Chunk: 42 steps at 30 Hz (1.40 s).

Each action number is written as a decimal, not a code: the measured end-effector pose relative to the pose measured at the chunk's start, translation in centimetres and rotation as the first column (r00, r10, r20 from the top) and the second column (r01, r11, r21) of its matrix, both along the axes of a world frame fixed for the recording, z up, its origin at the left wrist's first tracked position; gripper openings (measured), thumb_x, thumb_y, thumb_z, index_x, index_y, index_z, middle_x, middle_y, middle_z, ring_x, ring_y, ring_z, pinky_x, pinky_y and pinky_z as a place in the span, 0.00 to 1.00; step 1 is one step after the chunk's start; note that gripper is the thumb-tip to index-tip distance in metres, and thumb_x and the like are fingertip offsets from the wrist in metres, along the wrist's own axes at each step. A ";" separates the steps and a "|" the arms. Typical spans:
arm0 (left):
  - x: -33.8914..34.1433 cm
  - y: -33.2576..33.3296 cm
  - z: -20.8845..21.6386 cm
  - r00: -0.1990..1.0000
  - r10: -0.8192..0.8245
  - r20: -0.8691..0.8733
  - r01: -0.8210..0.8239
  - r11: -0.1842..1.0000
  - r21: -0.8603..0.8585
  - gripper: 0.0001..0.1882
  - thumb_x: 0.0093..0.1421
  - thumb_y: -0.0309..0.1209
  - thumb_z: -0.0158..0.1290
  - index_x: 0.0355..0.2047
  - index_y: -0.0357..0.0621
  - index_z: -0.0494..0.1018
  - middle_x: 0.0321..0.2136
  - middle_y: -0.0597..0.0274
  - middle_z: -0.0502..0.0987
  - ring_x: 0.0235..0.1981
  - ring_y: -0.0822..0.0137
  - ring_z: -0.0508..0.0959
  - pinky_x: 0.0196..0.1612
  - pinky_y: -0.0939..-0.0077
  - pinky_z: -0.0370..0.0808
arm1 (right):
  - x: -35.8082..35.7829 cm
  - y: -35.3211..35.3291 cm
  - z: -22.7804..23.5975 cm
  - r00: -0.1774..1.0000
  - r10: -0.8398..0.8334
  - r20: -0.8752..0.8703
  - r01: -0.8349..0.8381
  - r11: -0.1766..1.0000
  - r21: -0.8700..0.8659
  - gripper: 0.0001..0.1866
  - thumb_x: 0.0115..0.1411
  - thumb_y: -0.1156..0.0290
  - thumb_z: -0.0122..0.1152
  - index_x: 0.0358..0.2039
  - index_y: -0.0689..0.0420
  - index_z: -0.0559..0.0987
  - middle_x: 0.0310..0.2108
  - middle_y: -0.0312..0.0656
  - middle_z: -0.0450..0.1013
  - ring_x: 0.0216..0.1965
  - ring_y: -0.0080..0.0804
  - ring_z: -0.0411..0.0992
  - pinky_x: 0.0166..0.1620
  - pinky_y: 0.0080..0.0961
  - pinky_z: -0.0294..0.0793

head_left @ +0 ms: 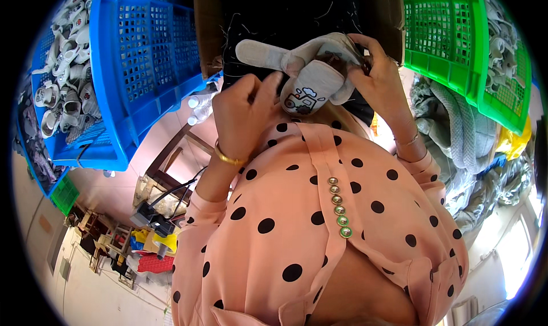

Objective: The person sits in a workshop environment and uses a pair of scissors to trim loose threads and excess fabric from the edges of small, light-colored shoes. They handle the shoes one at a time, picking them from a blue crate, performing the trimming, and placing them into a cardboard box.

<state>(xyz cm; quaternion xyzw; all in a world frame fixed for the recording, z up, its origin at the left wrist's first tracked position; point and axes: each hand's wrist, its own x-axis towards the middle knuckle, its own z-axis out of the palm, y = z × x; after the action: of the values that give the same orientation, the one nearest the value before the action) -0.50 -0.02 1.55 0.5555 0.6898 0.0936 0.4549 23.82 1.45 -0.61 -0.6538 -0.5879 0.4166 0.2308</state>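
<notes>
Btwn both hands, over dark surface (274,12) w/ loose threads: small pale grey shoe (314,80), cartoon vehicle print (299,100) on front part, strap (260,55) sticking out to L. Clamped on shoe's R edge w/ fingers of R hand (381,80), index above, thumb below. Just beside front part & strap base: bent fingers of L hand (242,106); can't tell if pinching or touching shoe. To L: blue crate (108,92), perforated walls, loosely piled w/ many small pale shoes (69,106). To R: green crate (481,69), also perforated, w/ more pale shoes (502,55) at far side.
</notes>
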 end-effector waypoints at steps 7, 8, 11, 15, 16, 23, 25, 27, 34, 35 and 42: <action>3.1 0.7 -2.0 0.788 -0.589 -0.178 0.498 0.440 0.748 0.27 0.47 0.32 0.63 0.49 0.43 0.72 0.49 0.60 0.73 0.50 0.57 0.72 0.53 0.65 0.71 | -0.1 0.6 0.3 0.997 0.081 0.007 -0.081 0.996 0.034 0.23 0.53 0.73 0.55 0.51 0.63 0.71 0.28 0.50 0.76 0.27 0.36 0.75 0.34 0.27 0.73; 3.3 0.8 -2.8 0.767 -0.600 -0.228 0.535 0.402 0.743 0.26 0.47 0.32 0.62 0.49 0.43 0.72 0.48 0.60 0.73 0.50 0.57 0.72 0.54 0.65 0.71 | -0.1 0.6 0.3 0.996 0.084 0.009 -0.084 0.996 0.036 0.22 0.54 0.75 0.54 0.51 0.63 0.72 0.29 0.49 0.77 0.27 0.30 0.74 0.34 0.24 0.73; 3.5 0.5 -4.3 0.721 -0.602 -0.344 0.617 0.329 0.715 0.18 0.48 0.32 0.61 0.40 0.43 0.74 0.42 0.63 0.75 0.47 0.62 0.74 0.56 0.66 0.69 | -0.3 0.0 -0.5 0.986 0.104 0.130 -0.114 0.991 0.069 0.22 0.54 0.75 0.54 0.51 0.61 0.72 0.25 0.48 0.75 0.24 0.33 0.73 0.32 0.26 0.72; 3.3 1.0 -4.5 0.642 -0.691 -0.331 0.682 0.318 0.659 0.09 0.49 0.31 0.60 0.31 0.43 0.75 0.35 0.63 0.77 0.43 0.65 0.75 0.56 0.66 0.67 | -0.5 -0.3 -0.7 0.971 0.109 0.214 -0.147 0.974 0.170 0.22 0.54 0.72 0.56 0.51 0.59 0.72 0.23 0.48 0.74 0.24 0.39 0.73 0.30 0.30 0.72; 3.2 1.3 -4.2 0.619 -0.723 -0.306 0.699 0.330 0.635 0.09 0.49 0.31 0.60 0.30 0.43 0.76 0.34 0.63 0.77 0.43 0.65 0.75 0.56 0.66 0.66 | -0.5 -0.3 -0.6 0.966 0.118 0.229 -0.161 0.970 0.180 0.22 0.54 0.70 0.57 0.51 0.59 0.71 0.24 0.49 0.75 0.25 0.44 0.74 0.30 0.33 0.73; 0.7 6.4 0.0 0.670 -0.729 -0.144 0.563 0.373 0.737 0.10 0.51 0.30 0.60 0.35 0.47 0.79 0.36 0.62 0.78 0.45 0.58 0.75 0.53 0.64 0.68 | -0.2 1.3 0.0 0.995 0.091 0.050 -0.098 0.980 0.176 0.14 0.54 0.70 0.55 0.39 0.66 0.75 0.20 0.51 0.73 0.22 0.49 0.73 0.28 0.35 0.73; 0.3 6.9 0.2 0.745 -0.600 -0.290 0.556 0.319 0.768 0.11 0.50 0.31 0.61 0.37 0.49 0.80 0.40 0.63 0.78 0.48 0.56 0.74 0.51 0.63 0.70 | -0.5 1.6 0.1 0.994 0.106 0.015 -0.107 0.981 0.161 0.13 0.55 0.71 0.53 0.37 0.67 0.75 0.19 0.52 0.73 0.22 0.47 0.73 0.28 0.32 0.73; 0.8 6.8 -0.2 0.736 -0.600 -0.315 0.595 0.351 0.723 0.11 0.51 0.34 0.61 0.35 0.50 0.80 0.41 0.63 0.78 0.47 0.56 0.74 0.50 0.63 0.71 | -0.9 1.5 -0.1 0.993 0.115 -0.016 -0.111 0.981 0.160 0.13 0.57 0.71 0.50 0.36 0.69 0.75 0.19 0.52 0.73 0.21 0.43 0.74 0.28 0.29 0.73; 3.8 6.5 -1.7 0.637 -0.655 -0.407 0.771 0.527 0.358 0.11 0.53 0.40 0.58 0.35 0.54 0.82 0.29 0.61 0.81 0.36 0.59 0.78 0.40 0.66 0.74 | -1.4 0.1 0.3 0.983 -0.059 -0.176 0.038 0.992 -0.117 0.14 0.59 0.71 0.47 0.36 0.71 0.73 0.19 0.49 0.74 0.21 0.31 0.77 0.28 0.22 0.75; 4.1 6.5 -2.0 0.629 -0.663 -0.405 0.777 0.555 0.299 0.11 0.53 0.40 0.58 0.35 0.54 0.83 0.27 0.61 0.81 0.34 0.58 0.79 0.37 0.66 0.75 | -1.5 0.0 0.1 0.985 -0.055 -0.163 0.036 0.992 -0.120 0.14 0.59 0.71 0.47 0.37 0.71 0.73 0.19 0.49 0.75 0.21 0.31 0.76 0.28 0.22 0.75; 4.7 6.7 -3.9 0.789 -0.558 -0.258 0.607 0.645 0.464 0.10 0.52 0.39 0.58 0.29 0.51 0.83 0.22 0.57 0.79 0.23 0.55 0.79 0.28 0.66 0.76 | -0.3 -0.2 -0.8 0.986 0.058 -0.157 -0.068 0.996 -0.060 0.20 0.66 0.60 0.48 0.43 0.68 0.72 0.21 0.42 0.73 0.21 0.23 0.71 0.27 0.18 0.70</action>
<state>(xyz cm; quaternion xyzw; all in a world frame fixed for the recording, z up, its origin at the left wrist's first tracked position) 4.22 6.70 -2.38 0.8530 0.4415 0.1010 0.2594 23.53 1.28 -1.40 -0.6077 -0.5746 0.4922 0.2412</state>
